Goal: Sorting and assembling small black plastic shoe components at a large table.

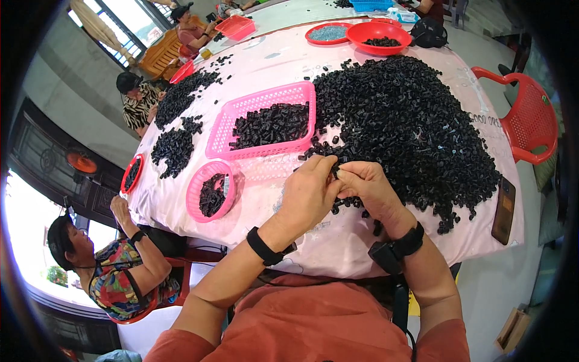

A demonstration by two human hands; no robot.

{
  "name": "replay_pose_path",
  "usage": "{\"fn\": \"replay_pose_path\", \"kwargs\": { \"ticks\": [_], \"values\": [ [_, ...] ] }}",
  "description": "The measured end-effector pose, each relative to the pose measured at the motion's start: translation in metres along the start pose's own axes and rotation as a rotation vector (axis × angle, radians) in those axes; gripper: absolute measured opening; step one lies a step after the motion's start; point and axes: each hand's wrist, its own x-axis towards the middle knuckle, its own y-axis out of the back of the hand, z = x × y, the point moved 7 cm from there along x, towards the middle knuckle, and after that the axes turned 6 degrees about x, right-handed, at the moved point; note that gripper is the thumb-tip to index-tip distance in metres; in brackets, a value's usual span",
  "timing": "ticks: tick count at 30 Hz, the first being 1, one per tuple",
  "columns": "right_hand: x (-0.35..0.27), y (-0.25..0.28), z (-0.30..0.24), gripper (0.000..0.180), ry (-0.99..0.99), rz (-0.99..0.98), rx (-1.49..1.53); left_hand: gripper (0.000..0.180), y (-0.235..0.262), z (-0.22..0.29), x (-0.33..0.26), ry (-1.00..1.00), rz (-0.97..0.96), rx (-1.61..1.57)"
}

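1. Near the front of the cloth-covered desk, the left grip and the right grip meet, both nearly closed, fingertips pinching a small black plastic piece that the fingers mostly hide
2. That piece sits at the near left border of a broad pile of black pieces, which spreads away and to the right
3. Beyond the left grip, a rectangular pink basket holds loose black pieces, its right end beside the pile
4. Closer and farther left, a round pink basket holds more black pieces
5. Toward the far side, a red bowl with black pieces stands beside a red tray of grey-blue bits
6. On the right edge lies a dark smartphone, near a red plastic chair
7. At the left, a person in a multicoloured shirt sits with one arm raised
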Motion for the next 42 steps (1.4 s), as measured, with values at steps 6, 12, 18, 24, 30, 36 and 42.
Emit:
{"fn": "replay_pose_path", "kwargs": {
  "ticks": [6,12,18,24,30,36,42],
  "values": [
    [-0.001,0.000,-0.004,0.020,0.005,0.012,0.000,0.031,-0.003,-0.003,0.000,-0.067,0.015,-0.019],
    [0.003,0.007,-0.001,0.025,-0.006,0.041,-0.156,0.032,-0.004,-0.015,0.017,-0.031,-0.177,0.070],
    [0.001,0.009,-0.011,0.026,0.027,0.167,-0.151,0.040,0.071,-0.042,0.049,-0.134,0.520,0.479],
    [0.003,0.015,-0.002,0.024,0.058,0.182,-0.183,0.007,-0.009,-0.025,-0.006,-0.044,-0.368,-0.041],
    [0.005,0.013,-0.006,0.023,0.097,0.146,-0.191,0.016,-0.035,-0.012,-0.035,-0.076,-0.400,0.022],
    [0.002,0.008,-0.008,0.024,0.062,0.109,-0.204,0.017,-0.036,-0.004,-0.038,-0.083,-0.370,0.068],
    [0.002,0.006,-0.007,0.022,0.074,0.082,-0.193,0.017,-0.043,-0.011,-0.042,-0.101,-0.378,0.056]
  ]
}}
